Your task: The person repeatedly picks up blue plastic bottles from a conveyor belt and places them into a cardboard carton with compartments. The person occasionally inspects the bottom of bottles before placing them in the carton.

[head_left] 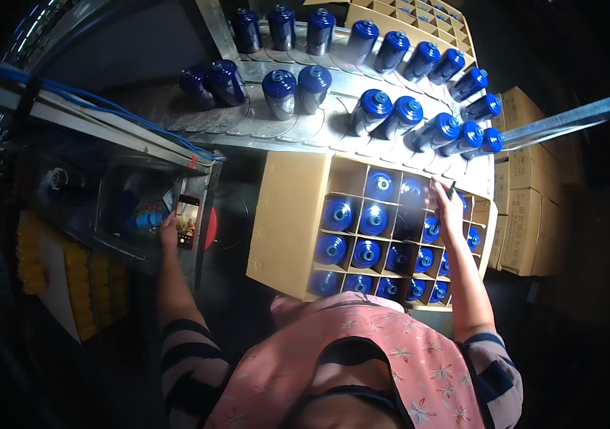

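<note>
My left hand point(169, 232) is at the left edge of a smartphone point(189, 221), its fingers closed on it; the screen faces up toward me. Beside that hand, on the far side from the phone, lies a bright blue cylindrical item point(149, 219). Over the carton's right part reaches my right hand point(449, 209), with a thin dark object point(452, 189) at its fingers, too small to name. Below is an open cardboard carton point(289, 225) with dividers, most cells holding blue bottles point(374, 219) seen from above. One blurred bottle point(411, 191) sits near my right fingertips.
Beyond the carton, a metal conveyor point(262, 129) carries two rows of blue bottles point(376, 111). Another divided carton point(419, 21) stands at the back. Closed boxes point(526, 229) are stacked at right. A metal rail point(569, 120) juts out there. Yellow items point(101, 286) stand at lower left.
</note>
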`<state>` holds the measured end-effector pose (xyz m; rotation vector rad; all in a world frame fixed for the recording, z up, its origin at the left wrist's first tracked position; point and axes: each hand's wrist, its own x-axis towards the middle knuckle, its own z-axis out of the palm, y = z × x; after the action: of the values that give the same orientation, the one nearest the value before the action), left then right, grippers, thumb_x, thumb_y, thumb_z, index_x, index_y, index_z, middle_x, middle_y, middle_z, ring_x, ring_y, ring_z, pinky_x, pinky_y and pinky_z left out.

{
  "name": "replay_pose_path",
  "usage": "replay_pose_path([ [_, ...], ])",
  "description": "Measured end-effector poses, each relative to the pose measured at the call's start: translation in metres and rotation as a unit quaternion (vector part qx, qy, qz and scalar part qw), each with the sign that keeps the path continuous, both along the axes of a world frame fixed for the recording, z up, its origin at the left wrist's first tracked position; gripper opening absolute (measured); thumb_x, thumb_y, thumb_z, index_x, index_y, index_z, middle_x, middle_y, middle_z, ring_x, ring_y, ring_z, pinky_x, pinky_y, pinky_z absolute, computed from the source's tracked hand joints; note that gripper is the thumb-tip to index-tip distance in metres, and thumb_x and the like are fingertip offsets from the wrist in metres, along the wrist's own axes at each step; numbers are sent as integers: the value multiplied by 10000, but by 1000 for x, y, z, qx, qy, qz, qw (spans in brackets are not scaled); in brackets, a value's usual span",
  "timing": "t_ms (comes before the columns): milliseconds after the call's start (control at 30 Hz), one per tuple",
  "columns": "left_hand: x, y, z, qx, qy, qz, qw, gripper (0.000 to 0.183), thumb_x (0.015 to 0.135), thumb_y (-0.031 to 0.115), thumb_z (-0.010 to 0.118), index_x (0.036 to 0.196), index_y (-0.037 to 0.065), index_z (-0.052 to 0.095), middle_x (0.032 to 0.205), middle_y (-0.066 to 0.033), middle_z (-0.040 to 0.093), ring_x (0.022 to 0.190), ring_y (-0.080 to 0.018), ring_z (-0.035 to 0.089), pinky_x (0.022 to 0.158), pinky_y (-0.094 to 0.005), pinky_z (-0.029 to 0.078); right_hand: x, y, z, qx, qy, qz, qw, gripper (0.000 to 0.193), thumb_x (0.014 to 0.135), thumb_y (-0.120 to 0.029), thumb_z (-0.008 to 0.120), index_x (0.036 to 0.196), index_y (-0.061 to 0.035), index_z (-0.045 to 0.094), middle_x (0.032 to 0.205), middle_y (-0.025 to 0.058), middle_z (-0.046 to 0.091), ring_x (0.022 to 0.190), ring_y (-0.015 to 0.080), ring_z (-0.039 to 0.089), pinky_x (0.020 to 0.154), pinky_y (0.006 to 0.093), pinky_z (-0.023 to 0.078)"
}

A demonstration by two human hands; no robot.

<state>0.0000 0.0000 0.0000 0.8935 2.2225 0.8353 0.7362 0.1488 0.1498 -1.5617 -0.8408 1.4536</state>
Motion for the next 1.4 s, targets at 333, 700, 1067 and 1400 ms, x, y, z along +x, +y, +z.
replay_pose_path([
  [333,12,-25,-1,112,-50,96,988,294,983,136,512,1239,42,621,1218,-87,634,1092,-188,582,969,-322,431,-142,180,20,202,-234,136,941,633,798,-328,755,1327,-52,545,840,97,678,646,141,616,655,297,508],
  [700,277,-169,45,116,-275,242,923,267,999,230,535,1170,51,636,967,-39,693,717,-61,586,612,-177,450,-108,219,14,323,-403,178,838,391,796,-315,766,1078,-57,684,833,139,696,788,223,673,749,329,510],
  [1067,343,-116,58,116,-265,99,952,294,1002,290,512,1170,86,642,997,9,682,816,-52,591,701,-205,464,-36,184,-6,291,-386,113,868,221,763,-147,740,897,-16,623,742,89,639,651,170,597,645,319,486],
  [1400,378,-83,46,180,-148,-35,972,283,944,209,616,1176,52,651,1023,-31,688,926,-109,616,793,-257,504,38,124,0,246,-331,82,907,363,901,-279,638,1232,-132,641,621,78,552,536,165,502,554,342,414],
])
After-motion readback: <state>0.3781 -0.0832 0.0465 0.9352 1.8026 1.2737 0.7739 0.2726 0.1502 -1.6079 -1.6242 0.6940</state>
